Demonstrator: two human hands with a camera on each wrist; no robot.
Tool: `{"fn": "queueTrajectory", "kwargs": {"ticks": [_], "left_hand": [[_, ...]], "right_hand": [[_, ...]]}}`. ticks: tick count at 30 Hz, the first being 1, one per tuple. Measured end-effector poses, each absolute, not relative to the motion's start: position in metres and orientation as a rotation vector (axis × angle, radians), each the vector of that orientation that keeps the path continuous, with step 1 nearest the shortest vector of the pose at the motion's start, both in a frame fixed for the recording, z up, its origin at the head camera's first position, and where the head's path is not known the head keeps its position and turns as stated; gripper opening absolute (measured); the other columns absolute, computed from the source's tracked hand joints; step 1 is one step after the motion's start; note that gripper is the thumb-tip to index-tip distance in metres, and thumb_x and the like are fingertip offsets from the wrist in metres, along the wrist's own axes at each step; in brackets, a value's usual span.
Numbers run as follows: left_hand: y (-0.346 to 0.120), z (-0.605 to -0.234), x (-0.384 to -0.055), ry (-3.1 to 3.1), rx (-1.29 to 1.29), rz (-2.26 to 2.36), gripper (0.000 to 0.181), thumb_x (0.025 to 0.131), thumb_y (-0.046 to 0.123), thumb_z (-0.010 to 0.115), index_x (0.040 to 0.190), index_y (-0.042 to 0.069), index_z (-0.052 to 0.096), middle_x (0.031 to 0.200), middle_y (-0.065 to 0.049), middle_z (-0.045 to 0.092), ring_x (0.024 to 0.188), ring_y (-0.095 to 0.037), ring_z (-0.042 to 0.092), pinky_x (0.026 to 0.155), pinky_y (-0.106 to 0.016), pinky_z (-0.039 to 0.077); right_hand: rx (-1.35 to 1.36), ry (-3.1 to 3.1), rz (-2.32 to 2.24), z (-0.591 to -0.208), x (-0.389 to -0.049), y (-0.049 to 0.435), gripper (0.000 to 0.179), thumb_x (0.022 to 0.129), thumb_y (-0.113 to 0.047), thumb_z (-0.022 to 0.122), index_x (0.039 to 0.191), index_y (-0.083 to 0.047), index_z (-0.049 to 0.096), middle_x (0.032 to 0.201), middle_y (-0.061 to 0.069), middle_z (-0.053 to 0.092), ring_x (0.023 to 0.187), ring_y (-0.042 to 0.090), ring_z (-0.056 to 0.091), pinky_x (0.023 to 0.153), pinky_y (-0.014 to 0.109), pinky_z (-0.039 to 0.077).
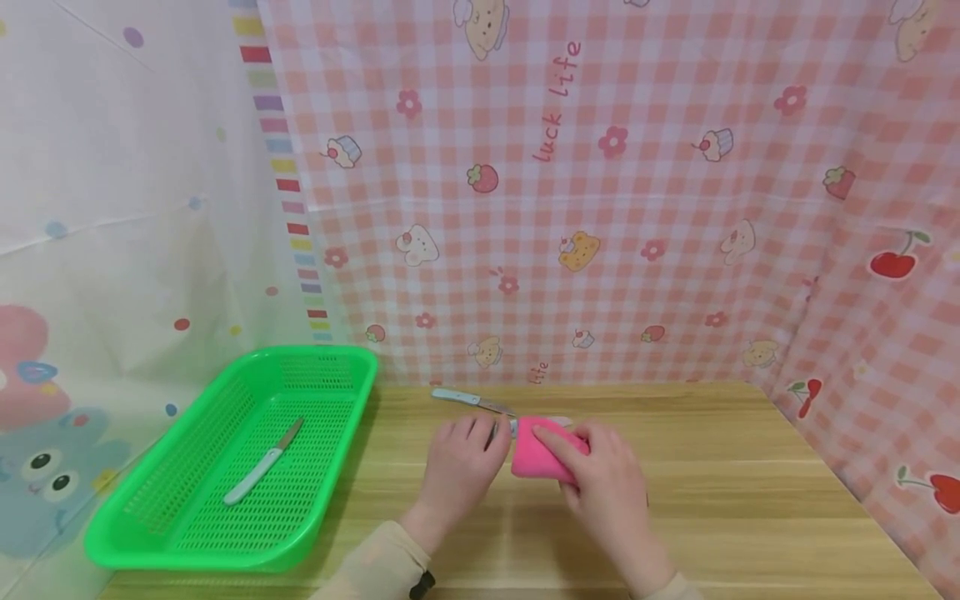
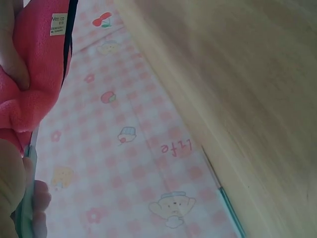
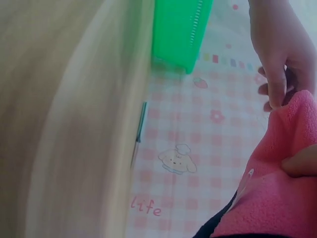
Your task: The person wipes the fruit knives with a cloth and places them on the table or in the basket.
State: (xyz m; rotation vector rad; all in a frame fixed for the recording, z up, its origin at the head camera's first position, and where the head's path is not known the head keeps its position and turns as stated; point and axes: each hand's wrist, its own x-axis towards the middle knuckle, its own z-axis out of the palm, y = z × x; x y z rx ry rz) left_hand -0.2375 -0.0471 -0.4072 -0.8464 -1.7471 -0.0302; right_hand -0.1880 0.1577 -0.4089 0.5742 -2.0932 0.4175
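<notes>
My left hand [image 1: 465, 458] grips a knife by its pale blue-green handle [image 2: 28, 198], fingers curled around it. A pink cloth [image 1: 536, 450] with a dark edge and a white label is folded over the knife's other end, hiding the blade. From the right, my right hand [image 1: 607, 475] holds this cloth, its thumb and fingers pressing it from both sides. Just beyond the hands, a second knife [image 1: 472, 401] with a light blue handle lies on the table, its blade pointing right.
On the left stands a green basket [image 1: 352, 417] with perforated sides and bottom. Another light-handled knife [image 1: 262, 471] lies inside it. A pink checked cloth backdrop [image 1: 637, 192] hangs along the back edge of the wooden table [image 1: 727, 492] and down the right side.
</notes>
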Motion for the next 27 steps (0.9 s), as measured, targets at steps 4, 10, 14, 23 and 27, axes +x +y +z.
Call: {"fn": "queueTrajectory", "kwargs": {"ticks": [4,10,14,23,27], "left_hand": [[-0.0467,-0.4105,-0.2375,-1.748,-0.861,-0.055,0.035,0.104,0.004,0.035,0.097,0.005,0.07,0.084,-0.006,0.064,0.066,-0.019,0.058,0.05,-0.027,0.038],[-0.0478,-0.4154,-0.2389,-1.757,-0.878,-0.072,0.034,0.105,0.006,0.037,0.101,0.004,0.07,0.087,-0.006,0.065,0.071,-0.02,0.06,0.053,-0.028,0.04],[-0.0481,-0.417,-0.2404,-1.743,-0.888,-0.093,0.033,0.104,0.006,0.039,0.1,0.004,0.071,0.086,-0.006,0.065,0.071,-0.02,0.061,0.053,-0.028,0.04],[-0.049,-0.4172,-0.2396,-1.751,-0.907,-0.175,0.031,0.105,0.005,0.039,0.098,0.001,0.069,0.086,-0.008,0.066,0.07,-0.02,0.06,0.053,-0.028,0.044],[-0.0492,-0.4157,-0.2389,-1.761,-0.901,-0.187,0.031,0.105,0.006,0.039,0.099,0.001,0.069,0.087,-0.008,0.066,0.071,-0.02,0.061,0.054,-0.029,0.046]], "right_hand": [[0.574,-2.085,0.401,-0.4134,-0.1893,0.1545,0.065,0.058,0.005,0.083,0.115,-0.026,0.074,0.093,0.013,0.06,0.078,0.031,0.056,0.062,0.045,0.046],[0.536,-2.133,0.39,-0.4173,-0.1891,0.1524,0.064,0.06,0.002,0.083,0.116,-0.027,0.073,0.095,0.013,0.06,0.08,0.032,0.056,0.062,0.044,0.045],[0.514,-2.151,0.387,-0.4179,-0.1897,0.1528,0.064,0.06,0.002,0.083,0.116,-0.027,0.073,0.094,0.013,0.06,0.079,0.032,0.056,0.062,0.043,0.045],[0.467,-2.171,0.393,-0.4167,-0.1908,0.1572,0.065,0.06,0.002,0.086,0.116,-0.027,0.073,0.095,0.015,0.061,0.079,0.032,0.056,0.064,0.044,0.046],[0.439,-2.182,0.398,-0.4145,-0.1902,0.1597,0.067,0.058,0.003,0.087,0.116,-0.027,0.073,0.096,0.016,0.061,0.079,0.032,0.056,0.065,0.044,0.047]]}}
